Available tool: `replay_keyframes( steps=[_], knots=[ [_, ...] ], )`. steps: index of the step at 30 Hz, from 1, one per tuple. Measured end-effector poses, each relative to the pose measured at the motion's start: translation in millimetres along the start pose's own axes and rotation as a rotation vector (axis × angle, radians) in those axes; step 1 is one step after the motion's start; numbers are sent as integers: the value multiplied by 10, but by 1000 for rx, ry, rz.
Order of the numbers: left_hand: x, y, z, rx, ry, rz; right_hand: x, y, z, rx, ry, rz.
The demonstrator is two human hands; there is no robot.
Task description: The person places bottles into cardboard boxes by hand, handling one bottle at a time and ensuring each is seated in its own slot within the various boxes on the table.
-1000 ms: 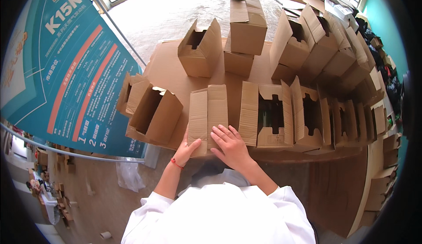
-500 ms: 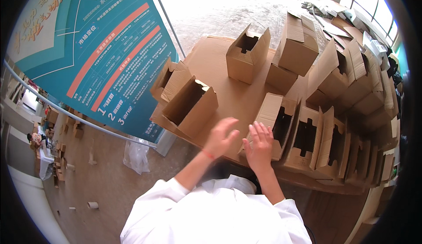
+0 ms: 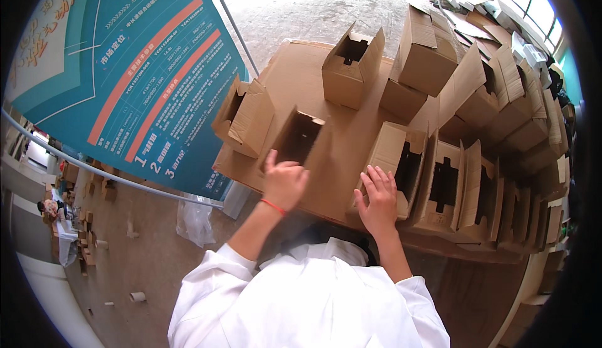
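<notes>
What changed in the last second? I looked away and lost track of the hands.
The left hand left the flat carton and moved left onto the open box. The right hand stayed on the flat carton. The row of folded cartons looks unchanged.

Packing workshop: cardboard boxes (image 3: 439, 185) crowd worktable (image 3: 301, 84).

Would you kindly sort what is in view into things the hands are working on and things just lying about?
In hand:
left hand at the open box
right hand on the flat carton

Lying about:
teal banner
upright box
plastic bag
</notes>
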State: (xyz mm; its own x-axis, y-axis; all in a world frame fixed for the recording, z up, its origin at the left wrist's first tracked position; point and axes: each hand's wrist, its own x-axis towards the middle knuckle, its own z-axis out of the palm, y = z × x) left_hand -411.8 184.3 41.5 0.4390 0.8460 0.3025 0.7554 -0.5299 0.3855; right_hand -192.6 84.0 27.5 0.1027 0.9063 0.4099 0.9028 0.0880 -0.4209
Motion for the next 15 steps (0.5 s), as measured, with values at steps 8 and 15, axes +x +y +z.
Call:
replay_keyframes(
  steps=[8, 15],
  knots=[
    [29, 852, 440, -141, -216, 276, 100, 57, -69, 158, 34, -91],
    [901, -506, -645, -240, 422, -5, 84, 41, -15, 165, 35, 27]
  ],
)
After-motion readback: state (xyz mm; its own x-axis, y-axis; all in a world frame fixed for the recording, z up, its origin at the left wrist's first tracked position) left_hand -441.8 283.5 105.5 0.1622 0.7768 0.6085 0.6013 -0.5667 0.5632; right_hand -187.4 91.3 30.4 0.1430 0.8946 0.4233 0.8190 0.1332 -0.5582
